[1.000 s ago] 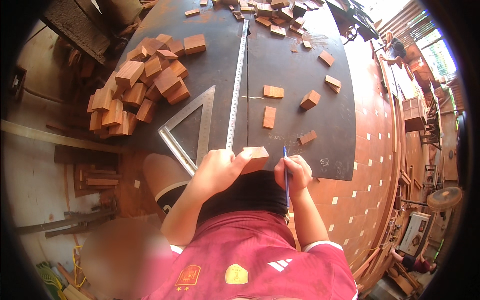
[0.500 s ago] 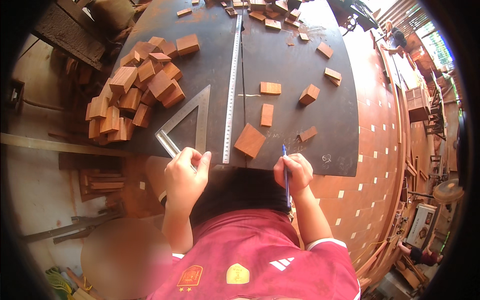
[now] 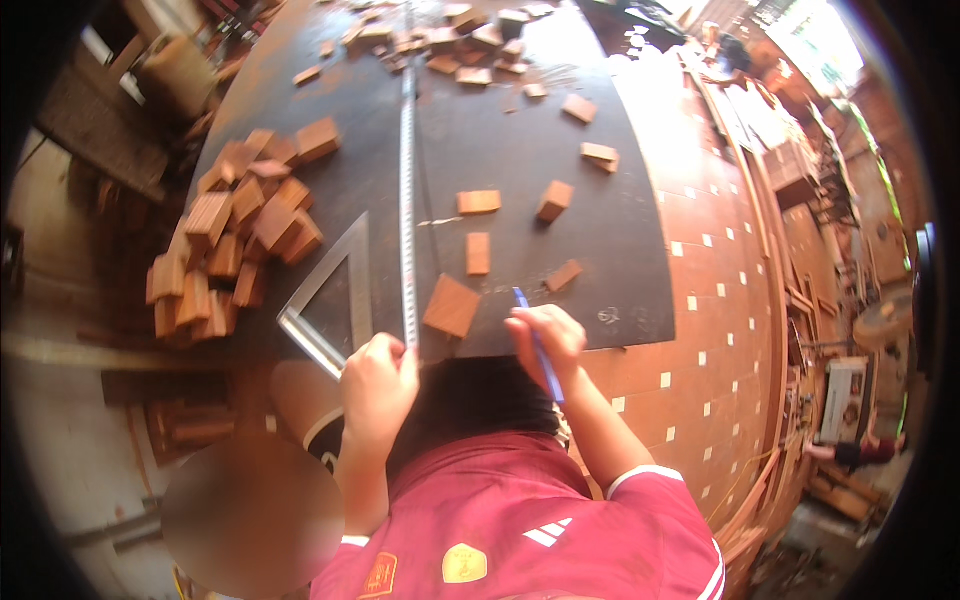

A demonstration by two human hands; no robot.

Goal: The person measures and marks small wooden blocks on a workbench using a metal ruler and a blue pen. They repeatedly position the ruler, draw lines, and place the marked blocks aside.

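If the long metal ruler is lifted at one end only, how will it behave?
The ruler looks long, thin and narrow, so it would probably sag or flex. It lies flat on the smooth dark board, so it may slide easily when pushed. The left hand sits at its near end.

bare dark tabletop (image 3: 520, 150) mid-board, block heap (image 3: 235, 245) crowding left, steel ruler (image 3: 408, 200) and triangle square (image 3: 335, 300) barring centre-left

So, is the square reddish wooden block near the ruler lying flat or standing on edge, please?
Flat: the square reddish wooden block shows its broad face upward.
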